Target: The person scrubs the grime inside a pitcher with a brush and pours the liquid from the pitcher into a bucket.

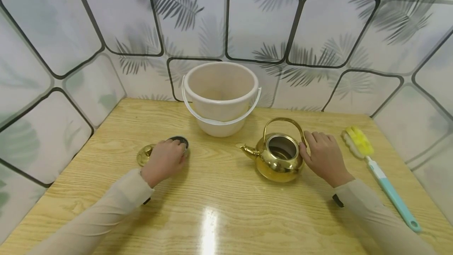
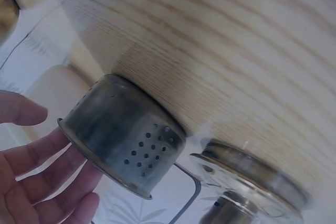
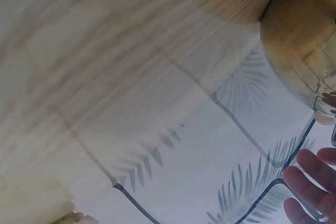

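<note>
A golden kettle (image 1: pixel 277 170) stands without its lid, spout to the left and hoop handle (image 1: pixel 284 120) upright. My right hand (image 1: pixel 323 156) is at the handle's right foot, thumb close to the kettle's rim and fingers extended. On the left, my left hand (image 1: pixel 165 160) reaches over a metal strainer cup (image 2: pixel 121 135) with small round holes, standing on the table. Its fingers lie along the strainer's rim, while the thumb (image 2: pixel 23 108) stands apart from it. The golden lid (image 1: pixel 144 155), knob up, lies just left of the strainer, partly hidden by that hand.
A pale bucket (image 1: pixel 219 109) with a white handle stands at the back of the wooden table (image 1: pixel 226 207). Along the right side lies a brush (image 1: pixel 393 190) with a yellow-and-white sponge head and turquoise grip. Patterned walls enclose the back and sides.
</note>
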Demonstrator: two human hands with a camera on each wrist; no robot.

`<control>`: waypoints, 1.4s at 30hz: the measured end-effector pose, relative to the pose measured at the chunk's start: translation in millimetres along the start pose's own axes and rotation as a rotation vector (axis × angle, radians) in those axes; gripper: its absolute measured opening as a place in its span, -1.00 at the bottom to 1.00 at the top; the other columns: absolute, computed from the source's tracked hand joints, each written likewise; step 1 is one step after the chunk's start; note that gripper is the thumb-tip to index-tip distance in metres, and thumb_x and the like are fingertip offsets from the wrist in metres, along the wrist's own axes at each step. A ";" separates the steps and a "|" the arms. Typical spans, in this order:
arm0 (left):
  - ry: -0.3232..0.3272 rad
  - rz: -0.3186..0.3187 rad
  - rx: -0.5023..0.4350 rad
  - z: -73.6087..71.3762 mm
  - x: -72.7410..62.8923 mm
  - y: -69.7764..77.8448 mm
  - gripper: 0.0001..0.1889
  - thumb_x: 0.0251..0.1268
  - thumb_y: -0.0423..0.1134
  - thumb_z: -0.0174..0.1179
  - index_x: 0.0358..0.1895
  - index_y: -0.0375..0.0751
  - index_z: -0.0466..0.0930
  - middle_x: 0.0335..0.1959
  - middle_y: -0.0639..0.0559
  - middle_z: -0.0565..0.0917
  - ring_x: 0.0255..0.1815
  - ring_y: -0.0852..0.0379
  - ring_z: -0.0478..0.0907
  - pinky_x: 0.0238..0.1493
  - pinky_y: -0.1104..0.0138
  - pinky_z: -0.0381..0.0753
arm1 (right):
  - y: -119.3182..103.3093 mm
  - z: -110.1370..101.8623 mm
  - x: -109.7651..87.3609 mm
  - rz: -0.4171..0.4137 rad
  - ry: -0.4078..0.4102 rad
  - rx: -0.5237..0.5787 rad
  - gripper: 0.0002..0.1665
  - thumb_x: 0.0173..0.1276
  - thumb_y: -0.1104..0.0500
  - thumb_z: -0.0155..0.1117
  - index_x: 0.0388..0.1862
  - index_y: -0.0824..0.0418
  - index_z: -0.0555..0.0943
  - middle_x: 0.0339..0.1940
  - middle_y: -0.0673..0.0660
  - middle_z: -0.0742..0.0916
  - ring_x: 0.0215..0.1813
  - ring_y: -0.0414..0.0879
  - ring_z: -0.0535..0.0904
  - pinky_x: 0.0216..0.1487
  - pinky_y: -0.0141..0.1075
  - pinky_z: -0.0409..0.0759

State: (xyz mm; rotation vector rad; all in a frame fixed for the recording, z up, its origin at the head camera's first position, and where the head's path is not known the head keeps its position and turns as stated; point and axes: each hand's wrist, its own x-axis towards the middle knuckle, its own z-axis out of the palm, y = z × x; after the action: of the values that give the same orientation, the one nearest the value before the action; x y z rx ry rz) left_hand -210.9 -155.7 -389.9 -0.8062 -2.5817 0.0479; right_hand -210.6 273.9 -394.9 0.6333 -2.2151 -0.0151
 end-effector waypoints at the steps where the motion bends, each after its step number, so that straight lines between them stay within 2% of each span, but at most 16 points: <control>1: 0.019 -0.001 -0.001 -0.2 0.3 0.3 -0.83 0.03 -0.29 0.28 -0.60 -0.22 0.52 -0.64 -0.05 0.55 -0.65 0.05 0.48 -0.65 0.28 0.38 | 0.3 0.2 0.3 0.001 0.000 0.001 -0.40 0.44 -0.03 -0.31 -0.23 0.44 0.54 -0.52 0.31 0.62 -0.48 0.20 0.56 -0.39 0.02 0.48; 5: 0.089 -0.004 -0.004 -1.5 2.8 3.2 -0.89 0.03 -0.28 0.24 -0.53 -0.25 0.57 -0.53 -0.09 0.62 -0.52 -0.02 0.57 -0.51 0.22 0.51 | 0.9 1.1 1.1 0.002 0.004 0.000 -0.38 0.46 -0.04 -0.34 -0.23 0.43 0.53 -0.52 0.31 0.62 -0.48 0.20 0.56 -0.39 0.02 0.47; 8: 0.126 -0.014 0.001 -4.2 5.4 7.2 -0.87 0.02 -0.25 0.23 -0.51 -0.25 0.55 -0.52 -0.09 0.60 -0.47 -0.04 0.55 -0.40 0.18 0.54 | 0.8 1.5 1.8 0.003 0.004 -0.004 -0.37 0.46 -0.05 -0.34 -0.23 0.43 0.53 -0.52 0.31 0.62 -0.48 0.20 0.56 -0.39 0.02 0.47; 12: 0.148 -0.030 0.016 -9.3 9.5 14.1 -0.82 0.00 -0.19 0.26 -0.43 -0.25 0.56 -0.52 -0.07 0.56 -0.46 -0.03 0.50 -0.41 0.19 0.52 | 0.8 1.0 2.9 0.006 -0.001 -0.004 -0.37 0.45 -0.06 -0.35 -0.23 0.43 0.53 -0.54 0.30 0.62 -0.49 0.20 0.55 -0.38 0.02 0.47; 18: 0.182 -0.030 0.015 -15.2 17.6 25.0 -0.75 0.00 -0.15 0.25 -0.29 -0.25 0.60 -0.38 -0.11 0.60 -0.36 -0.06 0.53 -0.35 0.13 0.56 | 1.2 0.2 2.5 0.002 -0.005 -0.003 -0.40 0.43 -0.03 -0.32 -0.23 0.44 0.53 -0.52 0.31 0.63 -0.48 0.20 0.56 -0.39 0.02 0.49; 26: 0.279 -0.007 -0.013 -19.9 33.6 42.0 -0.68 -0.03 -0.13 0.24 -0.23 -0.29 0.59 -0.28 -0.15 0.61 -0.28 -0.08 0.53 -0.27 0.13 0.59 | 1.1 -0.4 0.9 0.013 -0.018 -0.003 -0.33 0.47 -0.08 -0.38 -0.22 0.44 0.54 -0.51 0.32 0.63 -0.47 0.21 0.57 -0.36 0.03 0.49; 35: 0.363 -0.007 -0.095 -21.0 58.8 72.5 -0.69 -0.06 -0.14 0.24 -0.24 -0.25 0.60 -0.27 -0.10 0.59 -0.26 -0.02 0.50 -0.28 0.18 0.53 | 1.0 -0.2 -0.1 0.013 -0.016 0.000 -0.34 0.46 -0.08 -0.37 -0.22 0.42 0.53 -0.53 0.30 0.62 -0.48 0.21 0.55 -0.36 0.03 0.48; 39: 0.366 -0.018 -0.131 -21.6 71.8 91.2 -0.68 -0.05 -0.12 0.24 -0.23 -0.24 0.60 -0.27 -0.07 0.60 -0.24 0.00 0.52 -0.26 0.21 0.55 | 1.3 -0.2 -0.6 0.017 -0.021 -0.003 -0.32 0.47 -0.10 -0.40 -0.22 0.42 0.53 -0.52 0.31 0.63 -0.47 0.21 0.56 -0.36 0.03 0.48; 42: 0.368 -0.029 -0.159 -22.1 80.5 105.7 -0.66 -0.02 -0.08 0.24 -0.19 -0.21 0.60 -0.30 -0.03 0.61 -0.28 0.05 0.54 -0.34 0.27 0.55 | 1.5 0.1 -0.4 0.017 -0.018 -0.004 -0.33 0.47 -0.09 -0.39 -0.22 0.42 0.53 -0.52 0.31 0.63 -0.47 0.21 0.57 -0.36 0.03 0.48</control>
State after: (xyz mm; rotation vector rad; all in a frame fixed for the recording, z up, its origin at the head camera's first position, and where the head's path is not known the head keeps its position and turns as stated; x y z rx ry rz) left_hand -204.5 -25.8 -354.9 -0.7527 -2.2657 -0.2911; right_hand -211.0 275.4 -394.9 0.6144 -2.2377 -0.0162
